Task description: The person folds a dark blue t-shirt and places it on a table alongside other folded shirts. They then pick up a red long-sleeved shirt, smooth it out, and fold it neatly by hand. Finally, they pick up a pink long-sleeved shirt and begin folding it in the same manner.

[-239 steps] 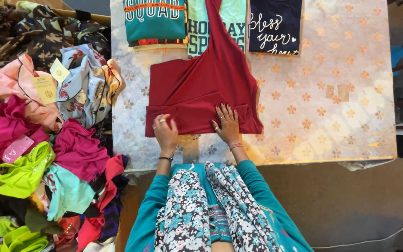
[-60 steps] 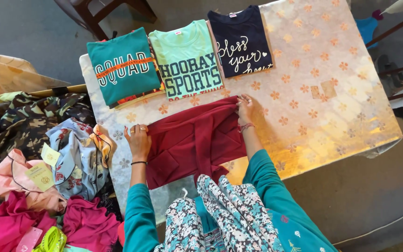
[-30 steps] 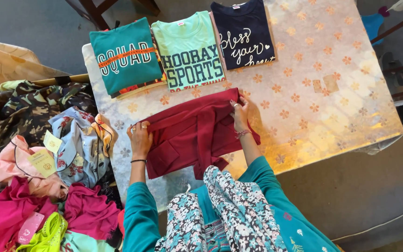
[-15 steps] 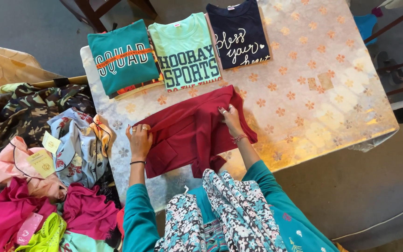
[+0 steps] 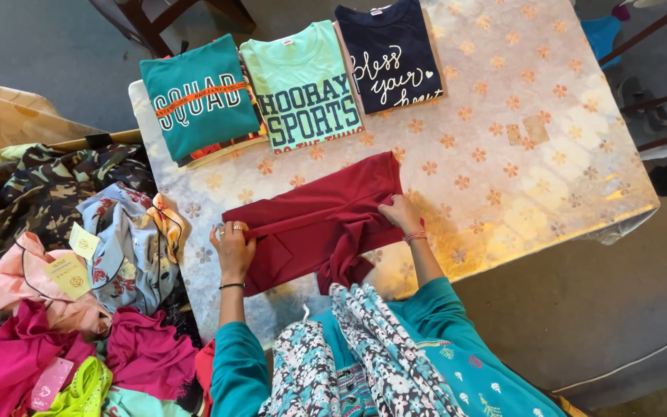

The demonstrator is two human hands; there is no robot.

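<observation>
A dark red garment (image 5: 314,220) lies partly folded on the table (image 5: 503,147), which has a pale cloth with orange flowers. My left hand (image 5: 233,249) presses on its left edge, where a fold runs across. My right hand (image 5: 400,213) grips the garment's right side with the fingers curled over the cloth. A loose flap hangs toward my lap. Both sleeves are teal.
Three folded shirts lie along the far edge: a teal one (image 5: 198,96), a mint green one (image 5: 303,85) and a navy one (image 5: 387,54). A heap of mixed clothes (image 5: 63,278) with paper tags fills the left. A chair leg (image 5: 171,15) stands beyond the table.
The red garment has been folded smaller from a spread-out shape. My right hand has carried its right side inward, and my left hand stays on the left edge.
</observation>
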